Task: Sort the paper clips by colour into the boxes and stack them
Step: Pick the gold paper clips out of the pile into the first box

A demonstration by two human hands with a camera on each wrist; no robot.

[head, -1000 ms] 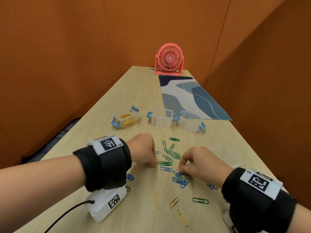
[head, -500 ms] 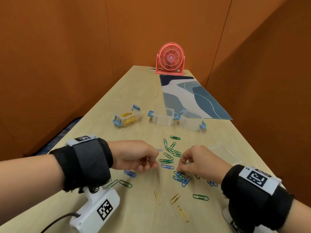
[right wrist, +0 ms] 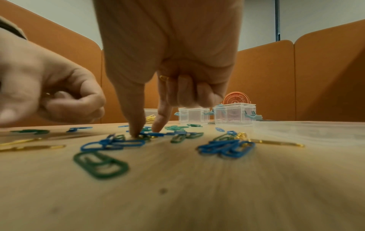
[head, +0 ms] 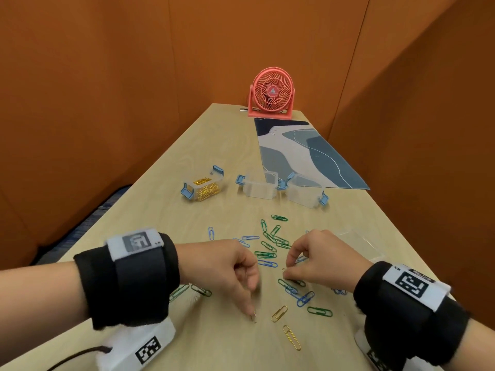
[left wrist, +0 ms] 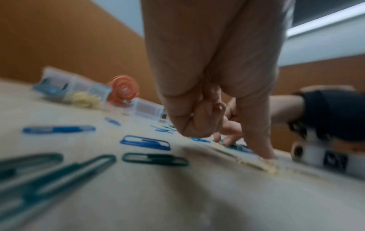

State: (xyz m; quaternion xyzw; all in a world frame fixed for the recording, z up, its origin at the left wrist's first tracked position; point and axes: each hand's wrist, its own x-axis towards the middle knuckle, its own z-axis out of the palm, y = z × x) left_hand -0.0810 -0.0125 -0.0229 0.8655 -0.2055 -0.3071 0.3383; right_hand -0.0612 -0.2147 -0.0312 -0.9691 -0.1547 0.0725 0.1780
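Low in the frame, the left hand (head: 227, 266) presses one finger on a gold clip (head: 255, 317) on the tabletop (head: 150, 226), other fingers curled around gold clips; the right hand (head: 318, 259) pinches among clips at centre, gold clips tucked in its curled fingers.

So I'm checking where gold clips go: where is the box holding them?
In the head view, the gold-clip box sits far left on the table, left of two clear boxes.

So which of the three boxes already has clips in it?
The leftmost box, holding gold clips; the middle box and right box look empty.

Clips (head: 270, 246) before boxes (head: 260, 187) (on table (head: 150, 215))
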